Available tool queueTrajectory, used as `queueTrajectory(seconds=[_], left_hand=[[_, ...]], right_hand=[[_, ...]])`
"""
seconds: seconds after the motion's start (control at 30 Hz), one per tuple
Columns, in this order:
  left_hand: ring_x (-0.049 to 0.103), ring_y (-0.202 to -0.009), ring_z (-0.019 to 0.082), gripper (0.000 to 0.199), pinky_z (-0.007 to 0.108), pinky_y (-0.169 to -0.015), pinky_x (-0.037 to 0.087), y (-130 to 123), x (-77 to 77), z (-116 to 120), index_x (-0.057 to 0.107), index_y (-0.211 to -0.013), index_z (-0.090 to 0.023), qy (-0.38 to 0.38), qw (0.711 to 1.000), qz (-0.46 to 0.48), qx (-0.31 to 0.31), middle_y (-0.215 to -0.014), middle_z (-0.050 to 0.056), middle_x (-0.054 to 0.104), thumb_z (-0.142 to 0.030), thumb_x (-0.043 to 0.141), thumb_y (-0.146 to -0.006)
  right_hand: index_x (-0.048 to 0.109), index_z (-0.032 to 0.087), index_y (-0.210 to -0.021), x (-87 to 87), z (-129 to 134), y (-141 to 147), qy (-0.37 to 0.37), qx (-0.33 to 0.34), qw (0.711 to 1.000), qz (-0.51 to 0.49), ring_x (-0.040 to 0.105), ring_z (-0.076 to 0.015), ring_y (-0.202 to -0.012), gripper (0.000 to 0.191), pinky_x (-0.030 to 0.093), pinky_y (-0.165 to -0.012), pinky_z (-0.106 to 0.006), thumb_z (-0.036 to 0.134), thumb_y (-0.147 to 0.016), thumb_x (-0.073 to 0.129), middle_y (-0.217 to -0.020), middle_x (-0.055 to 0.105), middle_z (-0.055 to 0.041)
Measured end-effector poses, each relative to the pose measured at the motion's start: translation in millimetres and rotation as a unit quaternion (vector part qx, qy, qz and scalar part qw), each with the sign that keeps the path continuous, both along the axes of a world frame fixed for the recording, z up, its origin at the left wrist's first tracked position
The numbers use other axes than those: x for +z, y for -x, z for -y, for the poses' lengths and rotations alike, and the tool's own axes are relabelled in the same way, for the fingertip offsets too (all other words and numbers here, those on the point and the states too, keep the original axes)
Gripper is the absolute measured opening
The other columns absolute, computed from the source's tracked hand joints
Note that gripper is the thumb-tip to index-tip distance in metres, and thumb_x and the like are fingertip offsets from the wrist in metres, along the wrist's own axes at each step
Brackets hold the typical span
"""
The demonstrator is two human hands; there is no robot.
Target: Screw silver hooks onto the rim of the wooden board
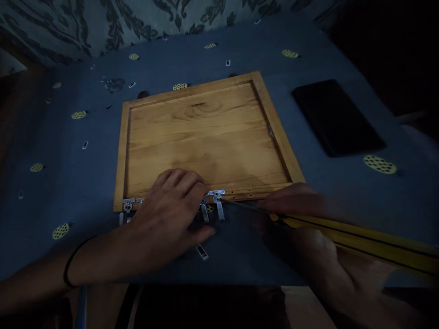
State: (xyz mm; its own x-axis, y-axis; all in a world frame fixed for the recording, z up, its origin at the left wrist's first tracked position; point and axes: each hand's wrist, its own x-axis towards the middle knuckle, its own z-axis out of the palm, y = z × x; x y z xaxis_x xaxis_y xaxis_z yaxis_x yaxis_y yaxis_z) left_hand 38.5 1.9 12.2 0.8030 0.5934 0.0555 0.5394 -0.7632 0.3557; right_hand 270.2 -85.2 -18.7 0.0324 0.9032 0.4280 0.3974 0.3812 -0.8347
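A framed wooden panel [206,132] lies flat with its recessed face up. My left hand [171,196] is closed over its front rail, fingers bent on top and thumb stretched out below the edge. Along that rail sit shiny metal brackets, one [217,196] just right of my left fingers and another [128,204] at the left corner. Part of this metalwork is hidden under my left hand. My right hand [318,246], somewhat blurred, is wrapped round a screwdriver [360,237] with a yellow, black-striped handle. Its thin shaft points left, the tip at the right bracket.
A patterned blue cloth [92,183] covers the table. To the panel's right lies a dark flat rectangular object [338,119]. A small clear packet [113,84] rests behind it on the left. A leaf-patterned surface [154,23] stands along the back.
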Motion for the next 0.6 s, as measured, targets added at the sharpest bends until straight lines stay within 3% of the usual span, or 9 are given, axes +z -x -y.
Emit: queueTrajectory(seconds=[0.6], left_hand=[[0.064,-0.112,0.031,0.029,0.050,-0.099,0.050,0.9,0.0,-0.6,0.068,-0.116,-0.015,0.007,1.000,-0.007,-0.010,-0.118,0.009,0.073,-0.026,0.076,-0.090]], right_hand=[[0.071,0.028,-0.109,-3.0,-3.4,1.4,-0.004,0.005,0.999,-0.036,0.069,-0.0191,-0.077,0.018,0.056,-0.063,-0.034,0.038,-0.108,0.056,-0.085,0.071,-0.0019]])
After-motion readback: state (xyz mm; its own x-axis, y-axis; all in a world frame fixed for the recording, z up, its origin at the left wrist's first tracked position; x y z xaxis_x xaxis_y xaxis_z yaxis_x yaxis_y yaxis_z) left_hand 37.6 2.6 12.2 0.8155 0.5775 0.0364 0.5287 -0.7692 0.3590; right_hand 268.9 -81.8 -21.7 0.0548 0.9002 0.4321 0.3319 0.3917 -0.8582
